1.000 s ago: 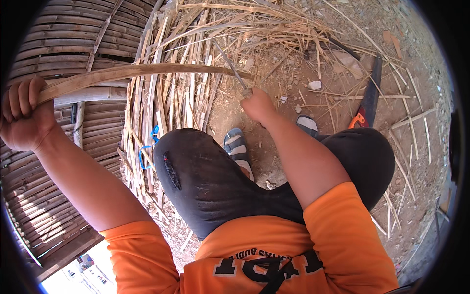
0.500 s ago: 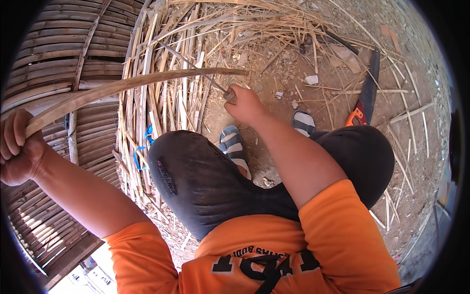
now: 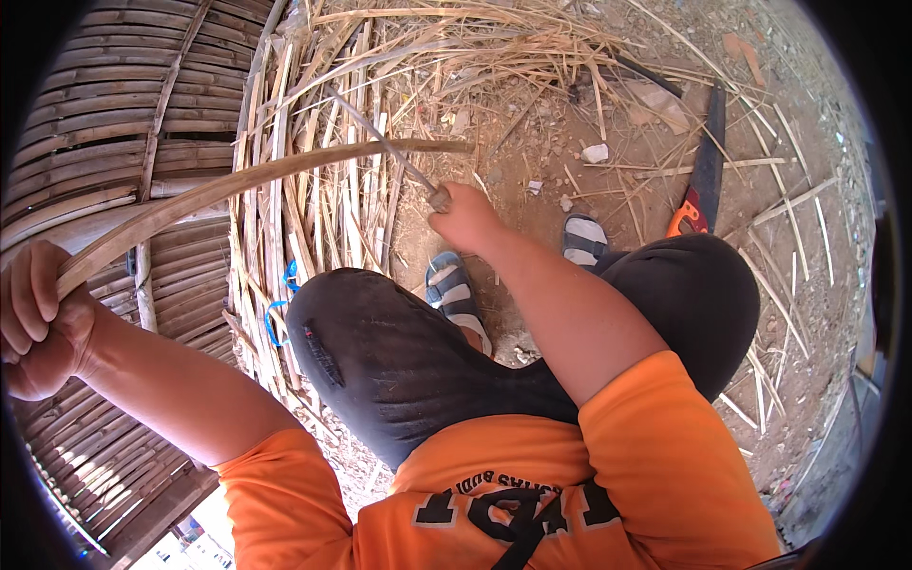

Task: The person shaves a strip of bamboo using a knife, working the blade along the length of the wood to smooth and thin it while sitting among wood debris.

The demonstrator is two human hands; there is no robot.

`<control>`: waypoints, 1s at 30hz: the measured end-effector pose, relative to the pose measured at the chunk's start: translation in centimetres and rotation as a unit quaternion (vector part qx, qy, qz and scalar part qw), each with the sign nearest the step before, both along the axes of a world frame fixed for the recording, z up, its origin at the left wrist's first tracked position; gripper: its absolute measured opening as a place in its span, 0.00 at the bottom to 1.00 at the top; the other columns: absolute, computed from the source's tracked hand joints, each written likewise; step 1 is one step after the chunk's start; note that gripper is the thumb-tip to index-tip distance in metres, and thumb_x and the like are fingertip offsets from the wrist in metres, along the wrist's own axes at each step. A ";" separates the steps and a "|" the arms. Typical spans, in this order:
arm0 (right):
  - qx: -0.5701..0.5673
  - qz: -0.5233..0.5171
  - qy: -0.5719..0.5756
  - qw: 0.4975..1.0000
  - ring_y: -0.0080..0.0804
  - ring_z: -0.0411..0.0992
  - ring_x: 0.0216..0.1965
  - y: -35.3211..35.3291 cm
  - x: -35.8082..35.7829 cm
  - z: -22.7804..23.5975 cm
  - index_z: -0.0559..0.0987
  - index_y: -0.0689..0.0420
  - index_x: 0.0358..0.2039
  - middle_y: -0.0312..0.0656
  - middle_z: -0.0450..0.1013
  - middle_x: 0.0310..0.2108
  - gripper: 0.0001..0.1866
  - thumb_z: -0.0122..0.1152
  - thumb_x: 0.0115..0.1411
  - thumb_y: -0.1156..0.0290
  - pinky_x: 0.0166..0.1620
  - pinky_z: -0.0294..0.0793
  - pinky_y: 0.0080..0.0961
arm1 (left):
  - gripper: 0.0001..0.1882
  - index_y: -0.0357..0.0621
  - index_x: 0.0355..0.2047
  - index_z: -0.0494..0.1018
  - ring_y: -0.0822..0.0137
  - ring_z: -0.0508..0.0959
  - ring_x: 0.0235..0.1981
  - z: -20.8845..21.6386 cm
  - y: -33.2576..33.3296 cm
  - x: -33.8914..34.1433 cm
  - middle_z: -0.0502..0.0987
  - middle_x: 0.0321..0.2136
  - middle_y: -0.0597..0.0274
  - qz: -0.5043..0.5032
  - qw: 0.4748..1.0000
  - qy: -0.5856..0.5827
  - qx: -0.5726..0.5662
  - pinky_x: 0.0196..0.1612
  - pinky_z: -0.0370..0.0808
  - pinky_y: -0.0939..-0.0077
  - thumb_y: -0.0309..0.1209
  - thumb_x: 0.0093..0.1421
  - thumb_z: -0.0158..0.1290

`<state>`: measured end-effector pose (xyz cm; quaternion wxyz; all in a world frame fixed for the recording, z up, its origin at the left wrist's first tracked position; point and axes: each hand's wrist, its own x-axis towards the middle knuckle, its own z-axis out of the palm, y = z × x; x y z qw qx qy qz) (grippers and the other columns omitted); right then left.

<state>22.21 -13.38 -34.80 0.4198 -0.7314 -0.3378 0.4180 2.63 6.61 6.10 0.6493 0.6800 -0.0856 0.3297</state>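
Observation:
My left hand [image 3: 43,323], at the far left, is closed round one end of a long bamboo strip [image 3: 218,185]. The strip reaches across in front of me; its far end lies ahead of my right hand. My right hand [image 3: 465,218] is wrapped round the short handle of a knife [image 3: 404,163] with a long, narrow blade. That blade points up and left, crossing the strip near its far end. Whether its edge touches the strip, I cannot tell.
Many split bamboo strips [image 3: 275,180] lie in a pile at the left, with blue twine [image 3: 275,323] beside my knee. A bamboo slat wall [image 3: 85,114] stands beyond. A handsaw [image 3: 705,171] with an orange handle lies on the dirt at the right, among scattered slivers.
My left hand and its end of the strip have come down a little. The right hand has shifted slightly nearer and left, and the knife's blade is angled more steeply. Both grips hold.

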 end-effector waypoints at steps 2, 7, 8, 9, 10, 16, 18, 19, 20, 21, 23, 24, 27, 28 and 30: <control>-0.087 -0.009 -0.017 0.996 0.55 0.76 0.45 -0.9 1.1 -4.1 0.78 0.61 0.46 0.58 0.78 0.40 0.22 0.63 0.49 0.68 0.48 0.76 0.40 | 0.13 0.53 0.13 0.65 0.77 0.59 0.11 -0.4 -1.1 1.1 0.61 0.11 0.75 0.061 0.998 -0.026 -0.025 0.21 0.58 0.82 0.32 0.50 0.54; -0.056 -0.022 -0.003 0.998 0.55 0.76 0.44 -0.4 1.3 -0.5 0.78 0.61 0.46 0.57 0.78 0.39 0.22 0.63 0.50 0.66 0.49 0.76 0.42 | 0.13 0.52 0.14 0.60 0.75 0.49 0.12 -0.4 -1.1 0.9 0.52 0.13 0.73 0.175 0.982 -0.040 -0.051 0.21 0.50 0.78 0.30 0.50 0.53; -0.028 -0.012 -0.018 0.999 0.55 0.76 0.44 0.0 1.0 1.2 0.77 0.61 0.46 0.57 0.78 0.39 0.22 0.63 0.51 0.66 0.49 0.75 0.42 | 0.13 0.51 0.14 0.60 0.75 0.49 0.12 -0.3 -1.5 1.3 0.51 0.13 0.72 0.214 0.974 -0.048 -0.045 0.21 0.50 0.78 0.30 0.50 0.53; 0.001 -0.001 -0.032 0.999 0.55 0.76 0.44 0.6 0.6 2.9 0.77 0.61 0.46 0.57 0.78 0.39 0.22 0.63 0.51 0.66 0.49 0.75 0.43 | 0.14 0.51 0.14 0.57 0.75 0.47 0.12 -0.1 -1.8 1.5 0.50 0.14 0.70 0.273 0.960 -0.043 -0.041 0.21 0.49 0.78 0.28 0.50 0.51; 0.030 0.011 -0.047 0.998 0.55 0.76 0.44 1.0 0.1 3.8 0.77 0.62 0.46 0.57 0.78 0.39 0.22 0.63 0.51 0.65 0.49 0.75 0.43 | 0.15 0.51 0.14 0.56 0.74 0.47 0.13 0.1 -1.9 1.5 0.50 0.14 0.70 0.280 0.958 -0.038 -0.044 0.21 0.49 0.78 0.28 0.50 0.50; -0.129 -0.064 -0.049 0.988 0.56 0.76 0.43 -0.7 -0.3 -7.3 0.77 0.59 0.44 0.57 0.78 0.38 0.18 0.62 0.53 0.66 0.48 0.76 0.44 | 0.16 0.51 0.15 0.51 0.72 0.48 0.16 -1.1 -4.1 4.8 0.46 0.16 0.70 0.422 0.903 -0.061 -0.054 0.22 0.49 0.76 0.26 0.52 0.47; -0.132 -0.066 -0.042 0.988 0.56 0.76 0.44 -0.9 -0.6 -6.8 0.77 0.59 0.45 0.56 0.78 0.39 0.18 0.62 0.54 0.66 0.49 0.76 0.45 | 0.16 0.51 0.16 0.50 0.72 0.48 0.17 0.0 -0.9 0.7 0.46 0.17 0.70 0.320 0.941 -0.048 -0.097 0.22 0.48 0.75 0.26 0.53 0.46; -0.107 -0.048 -0.031 0.993 0.56 0.76 0.44 -0.6 -0.5 -3.8 0.76 0.59 0.45 0.56 0.78 0.39 0.18 0.62 0.54 0.66 0.49 0.75 0.45 | 0.16 0.51 0.16 0.50 0.71 0.48 0.17 -0.1 -0.7 -0.2 0.46 0.17 0.70 0.363 0.925 -0.058 -0.097 0.22 0.48 0.74 0.26 0.53 0.46; -0.083 -0.038 -0.023 0.996 0.56 0.76 0.45 -0.2 -0.2 -1.7 0.76 0.59 0.46 0.56 0.78 0.39 0.19 0.62 0.54 0.66 0.49 0.75 0.45 | 0.16 0.51 0.16 0.50 0.71 0.48 0.17 -0.3 -0.4 -0.4 0.47 0.16 0.70 0.399 0.909 -0.071 -0.098 0.22 0.48 0.74 0.25 0.54 0.45; -0.055 -0.028 -0.037 0.997 0.56 0.76 0.44 0.2 -0.7 -1.0 0.75 0.60 0.46 0.57 0.78 0.39 0.19 0.61 0.54 0.67 0.49 0.75 0.45 | 0.16 0.52 0.16 0.49 0.71 0.48 0.17 -0.3 -0.3 -0.3 0.47 0.16 0.70 0.432 0.893 -0.084 -0.097 0.21 0.48 0.74 0.25 0.54 0.45; -0.001 -0.009 -0.063 0.998 0.58 0.76 0.44 0.6 -2.0 -0.1 0.75 0.62 0.46 0.58 0.78 0.37 0.20 0.61 0.53 0.67 0.49 0.75 0.45 | 0.14 0.51 0.19 0.54 0.72 0.52 0.15 -0.6 0.4 -0.3 0.52 0.16 0.71 0.511 0.845 -0.107 -0.114 0.22 0.54 0.75 0.29 0.63 0.40; -0.028 -0.015 -0.055 0.998 0.57 0.76 0.44 0.2 -2.4 -0.7 0.74 0.61 0.47 0.58 0.78 0.38 0.20 0.61 0.53 0.67 0.48 0.75 0.45 | 0.15 0.51 0.20 0.57 0.72 0.54 0.15 -0.7 0.7 -0.3 0.54 0.15 0.72 0.549 0.818 -0.119 -0.122 0.22 0.57 0.76 0.30 0.67 0.38; -0.108 -0.043 -0.041 0.992 0.56 0.77 0.43 -0.7 -3.3 -4.2 0.74 0.58 0.47 0.55 0.78 0.38 0.19 0.61 0.55 0.68 0.47 0.76 0.46 | 0.15 0.47 0.25 0.54 0.69 0.49 0.16 -1.1 1.2 -0.3 0.51 0.20 0.69 0.549 0.828 -0.067 -0.092 0.20 0.51 0.73 0.31 0.71 0.31; -0.097 -0.058 -0.030 0.993 0.56 0.77 0.43 -0.6 -3.1 -4.7 0.73 0.58 0.47 0.55 0.78 0.38 0.18 0.61 0.55 0.68 0.48 0.76 0.46 | 0.15 0.48 0.24 0.54 0.69 0.49 0.16 -0.9 1.3 -0.4 0.51 0.20 0.69 0.566 0.815 -0.081 -0.101 0.20 0.51 0.73 0.31 0.71 0.32; -0.081 -0.086 -0.005 0.993 0.56 0.77 0.44 -0.5 -2.7 -4.8 0.72 0.58 0.46 0.55 0.78 0.39 0.18 0.61 0.56 0.68 0.48 0.75 0.47 | 0.15 0.49 0.23 0.53 0.70 0.48 0.17 -0.9 1.6 -0.8 0.51 0.20 0.69 0.600 0.784 -0.106 -0.120 0.19 0.50 0.73 0.31 0.70 0.33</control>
